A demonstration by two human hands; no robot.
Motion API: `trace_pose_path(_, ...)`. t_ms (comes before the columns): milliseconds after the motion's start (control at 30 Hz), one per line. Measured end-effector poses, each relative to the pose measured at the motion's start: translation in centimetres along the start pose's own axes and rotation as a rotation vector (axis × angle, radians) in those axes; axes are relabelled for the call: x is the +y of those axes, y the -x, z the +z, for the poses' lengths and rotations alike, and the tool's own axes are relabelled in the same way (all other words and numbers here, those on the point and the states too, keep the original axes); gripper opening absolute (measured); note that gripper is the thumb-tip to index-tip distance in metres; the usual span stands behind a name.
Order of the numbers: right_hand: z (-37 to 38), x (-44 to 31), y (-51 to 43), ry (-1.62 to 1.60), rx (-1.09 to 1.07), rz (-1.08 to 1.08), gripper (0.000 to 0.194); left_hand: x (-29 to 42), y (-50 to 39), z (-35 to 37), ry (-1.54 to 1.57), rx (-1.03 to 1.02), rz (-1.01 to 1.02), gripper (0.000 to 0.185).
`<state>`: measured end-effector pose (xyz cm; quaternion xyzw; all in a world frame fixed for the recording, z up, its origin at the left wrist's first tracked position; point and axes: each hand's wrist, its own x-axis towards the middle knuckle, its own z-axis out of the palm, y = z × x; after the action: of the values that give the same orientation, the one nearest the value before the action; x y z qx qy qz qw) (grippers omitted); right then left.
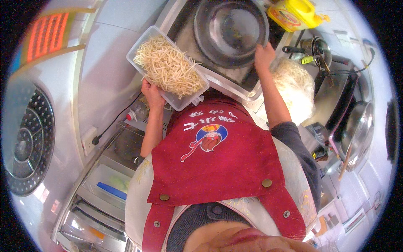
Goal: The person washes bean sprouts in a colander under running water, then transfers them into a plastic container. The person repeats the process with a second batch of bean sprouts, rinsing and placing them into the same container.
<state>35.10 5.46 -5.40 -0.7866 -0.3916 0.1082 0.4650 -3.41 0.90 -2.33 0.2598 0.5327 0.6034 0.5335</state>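
My left hand (153, 94) grips the near side of a translucent plastic container (176, 104). A heap of bean sprouts (170, 64) fills most of it, and a few hang over the rim. My right hand (265, 57) is closed on the near right rim of a large round metal basin (233, 31). The basin is held over a stainless-steel sink (185, 41); no food shows inside it. Beside my right forearm lies a clear plastic bag (296, 91) that seems to hold more sprouts.
A yellow detergent jug (294, 14) stands at the sink's far right corner. Pans with handles (321, 53) and a wide metal lid or pan (357, 138) are on the right. A black cord runs from a wall socket (89, 140) at left, near a perforated metal disc (30, 141).
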Motion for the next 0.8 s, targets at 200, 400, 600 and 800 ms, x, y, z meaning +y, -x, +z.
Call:
trace_pose_path(200,6.3,15.2,2.6,-0.502,-0.034,0.479,0.027,-0.2,0.0,-0.3,-0.004,-0.021,-0.016,0.029)
trace_pose_path(400,8.0,17.0,4.9,-0.452,-0.214,0.724,0.031,-0.1,-0.3,-0.8,-0.029,0.002,-0.019,0.03)
trace_pose_path(600,6.1,14.3,4.2,0.122,-0.473,0.714,0.046,0.4,-0.5,-0.5,-0.058,-0.047,0.0,0.03)
trace_pose_path(800,2.6,0.6,7.5,-0.114,-0.906,0.246,0.043,2.0,-0.5,0.8,-0.071,-0.063,-0.047,0.027)
